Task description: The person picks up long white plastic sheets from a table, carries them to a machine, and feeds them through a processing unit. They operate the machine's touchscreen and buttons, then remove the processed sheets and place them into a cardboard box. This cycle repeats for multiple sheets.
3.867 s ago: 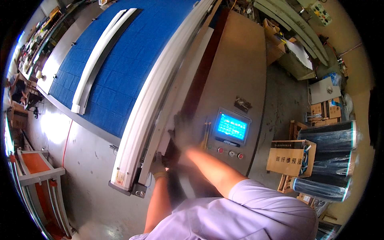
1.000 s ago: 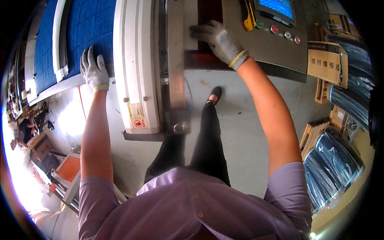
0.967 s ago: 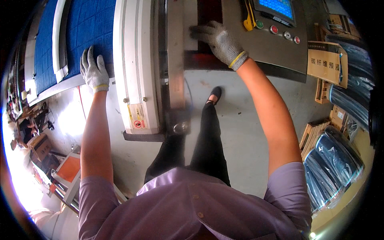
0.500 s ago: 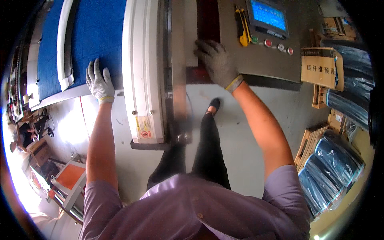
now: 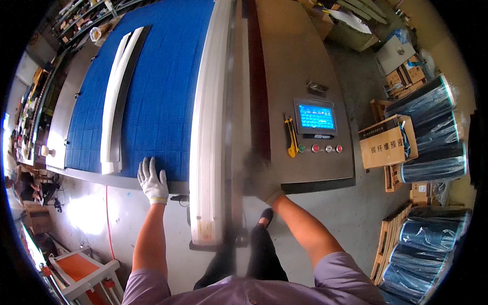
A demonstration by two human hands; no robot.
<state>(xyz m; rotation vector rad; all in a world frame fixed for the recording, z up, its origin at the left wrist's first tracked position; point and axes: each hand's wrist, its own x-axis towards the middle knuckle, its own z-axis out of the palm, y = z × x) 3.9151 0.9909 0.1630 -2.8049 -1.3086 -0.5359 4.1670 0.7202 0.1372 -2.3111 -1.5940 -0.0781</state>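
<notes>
Now the right hand (image 5: 259, 178) is sliding along the grey machine rail (image 5: 236, 127), motion-blurred, so grip can't be told; half a sec ago it was lying flat further up beside the rail. Left of the rail, the left hand (image 5: 152, 180) is resting open, fingers spread, holding nothing, on the blue table (image 5: 162, 91) edge. Right of the rail, the control screen (image 5: 316, 117) is glowing.

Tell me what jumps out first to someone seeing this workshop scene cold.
The big blue quilted table top fills the upper left, with a long white curved strip lying on it. The gloved left hand rests flat on the table's near edge, while the blurred right hand is at the grey machine. To the right, a lit blue screen glows above a row of coloured buttons.
</notes>
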